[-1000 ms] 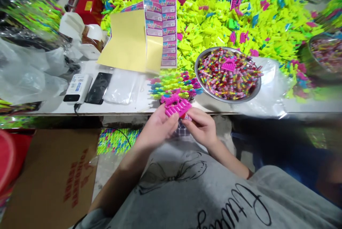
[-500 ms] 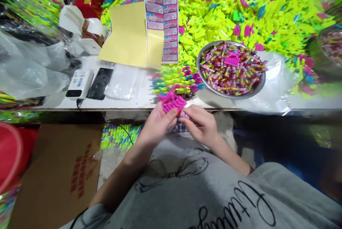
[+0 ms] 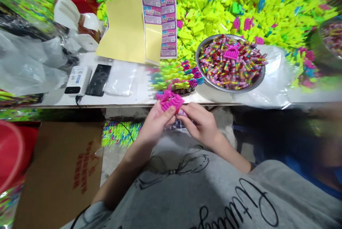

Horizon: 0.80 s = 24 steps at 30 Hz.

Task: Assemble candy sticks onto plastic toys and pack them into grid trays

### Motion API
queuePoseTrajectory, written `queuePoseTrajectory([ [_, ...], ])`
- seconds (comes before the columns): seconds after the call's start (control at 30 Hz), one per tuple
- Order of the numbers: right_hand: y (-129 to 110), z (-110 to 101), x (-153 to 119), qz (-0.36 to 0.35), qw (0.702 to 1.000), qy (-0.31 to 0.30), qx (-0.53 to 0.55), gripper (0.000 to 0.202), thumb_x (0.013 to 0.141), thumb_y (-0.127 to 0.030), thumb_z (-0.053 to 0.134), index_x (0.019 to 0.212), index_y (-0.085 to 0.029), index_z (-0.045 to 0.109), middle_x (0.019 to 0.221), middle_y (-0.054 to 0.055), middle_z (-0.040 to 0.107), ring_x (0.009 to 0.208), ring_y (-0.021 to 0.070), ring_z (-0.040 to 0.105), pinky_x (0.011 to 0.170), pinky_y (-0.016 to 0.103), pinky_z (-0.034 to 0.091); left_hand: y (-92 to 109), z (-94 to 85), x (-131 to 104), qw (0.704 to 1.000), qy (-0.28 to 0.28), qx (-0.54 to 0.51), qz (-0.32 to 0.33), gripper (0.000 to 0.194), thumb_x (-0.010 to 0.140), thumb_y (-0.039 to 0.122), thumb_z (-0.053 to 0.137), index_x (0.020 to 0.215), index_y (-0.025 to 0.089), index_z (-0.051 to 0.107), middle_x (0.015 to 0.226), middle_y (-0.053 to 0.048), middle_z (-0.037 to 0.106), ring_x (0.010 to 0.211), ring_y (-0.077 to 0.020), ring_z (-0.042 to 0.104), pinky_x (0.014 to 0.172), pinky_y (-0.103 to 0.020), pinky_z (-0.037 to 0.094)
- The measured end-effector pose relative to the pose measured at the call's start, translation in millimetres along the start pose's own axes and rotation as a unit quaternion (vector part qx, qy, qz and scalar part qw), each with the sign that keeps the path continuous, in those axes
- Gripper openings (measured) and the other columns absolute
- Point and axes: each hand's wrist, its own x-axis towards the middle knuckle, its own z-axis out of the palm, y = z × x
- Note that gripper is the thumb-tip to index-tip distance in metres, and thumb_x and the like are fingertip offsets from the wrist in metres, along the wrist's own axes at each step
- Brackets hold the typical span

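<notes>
Item: magenta plastic toy (image 3: pixel 172 102), with ribbed slots, above the gap between table edge and lap. Left hand (image 3: pixel 157 119) closed on it, thumb across the slots, apparently to steady it with the lower right edge exposed.

Item: small wrapped candy roll (image 3: pixel 182 112) at that edge, pinched between thumb and forefinger of the right hand (image 3: pixel 202 123); whether its end is inside the toy cannot be told.

Item: metal bowl (image 3: pixel 197 61) of similar rolls, right of the hands, probably for easy reach; one magenta piece (image 3: pixel 232 52) on top.

Item: layered row of multicoloured toys (image 3: pixel 173 76), just beyond the hands, seemingly kept in order, apart from the loose yellow heap (image 3: pixel 269 18).

Item: label sheets (image 3: pixel 168 36), repeated "TOY CANDY"; finer print illegible.

Item: cardboard carton (image 3: pixel 60 172), red "HARMONICA" beside a word resembling "HORSE".

Item: grey shirt (image 3: pixel 184 193), black script, not fully legible.
</notes>
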Motion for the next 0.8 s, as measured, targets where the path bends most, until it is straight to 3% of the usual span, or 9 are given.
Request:
queuePoseTrajectory([
  [0.13, -5.0, -2.2, -1.6, 0.018, 1.0, -0.005, 0.017, 0.011, 0.084, -0.016, 0.049, 0.09, -0.016, 0.058, 0.072, 0.003, 0.049, 0.069, 0.0127, 0.048, 0.062, 0.025, 0.042, -4.3, -0.5, -5.7, 0.999, 0.021, 0.031, 0.023, 0.022, 0.072, 0.028, 0.065, 0.09, 0.022, 0.054, 0.058, 0.007, 0.044, 0.043, -0.0027, 0.034, 0.044, -0.015, 0.033],
  [0.23, -5.5, -1.1, -1.5, 0.035, 0.999, -0.006, 0.023, 0.013, 0.085, -0.018, 0.048, 0.092, -0.017, 0.058, 0.073, 0.003, 0.051, 0.07, 0.0133, 0.048, 0.064, 0.026, 0.043, -7.4, -3.1, -6.4, 0.999, 0.016, 0.043, 0.03, 0.021, 0.072, 0.031, 0.064, 0.087, 0.021, 0.053, 0.057, 0.007, 0.043, 0.041, -0.0022, 0.032, 0.04, -0.015, 0.028],
  [0.37, -2.9, 2.3, 0.5, 0.049, 0.997, -0.026, 0.059, 0.014, 0.086, -0.022, 0.047, 0.091, -0.019, 0.06, 0.076, 0.003, 0.055, 0.072, 0.0135, 0.05, 0.066, 0.027, 0.043, -8.3, -16.1, -3.0, 0.997, -0.03, 0.062, 0.024, 0.02, 0.075, 0.038, 0.058, 0.077, 0.019, 0.052, 0.055, 0.006, 0.043, 0.038, -0.0022, 0.031, 0.036, -0.017, 0.018],
  [0.5, -0.7, 3.5, 0.8, 0.061, 0.989, -0.071, 0.117, 0.014, 0.085, -0.026, 0.049, 0.086, -0.019, 0.061, 0.07, 0.002, 0.054, 0.071, 0.0132, 0.052, 0.065, 0.025, 0.044, -8.2, -34.1, -0.8, 0.993, -0.09, 0.081, -0.006, 0.027, 0.069, 0.042, 0.063, 0.067, 0.016, 0.054, 0.048, 0.005, 0.042, 0.037, -0.0029, 0.03, 0.035, -0.019, 0.016],
  [0.6, 2.4, 4.8, -0.9, 0.074, 0.984, -0.09, 0.131, 0.016, 0.085, -0.028, 0.049, 0.083, -0.019, 0.061, 0.07, 0.002, 0.055, 0.074, 0.0141, 0.054, 0.067, 0.026, 0.045, -9.2, -38.6, -2.3, 0.99, -0.101, 0.1, -0.024, 0.029, 0.068, 0.043, 0.064, 0.062, 0.016, 0.054, 0.043, 0.005, 0.041, 0.034, -0.0036, 0.03, 0.034, -0.02, 0.017],
  [0.7, 9.2, 9.8, -4.3, 0.089, 0.982, -0.074, 0.147, 0.013, 0.084, -0.03, 0.051, 0.085, -0.019, 0.06, 0.078, 0.003, 0.058, 0.078, 0.0146, 0.055, 0.07, 0.027, 0.045, -9.6, -33.6, -4.9, 0.993, -0.067, 0.098, -0.019, 0.029, 0.07, 0.043, 0.061, 0.064, 0.016, 0.054, 0.042, 0.004, 0.045, 0.035, -0.0051, 0.036, 0.036, -0.019, 0.022],
  [0.8, 17.8, 16.7, -9.6, 0.155, 0.961, -0.049, 0.222, 0.021, 0.079, -0.03, 0.058, 0.097, -0.021, 0.052, 0.077, 0.0, 0.057, 0.071, 0.0117, 0.054, 0.063, 0.024, 0.045, -8.3, -26.4, -6.4, 0.998, 0.013, 0.067, -0.002, 0.03, 0.071, 0.044, 0.061, 0.065, 0.016, 0.051, 0.043, 0.005, 0.046, 0.038, -0.0049, 0.039, 0.04, -0.018, 0.027],
])
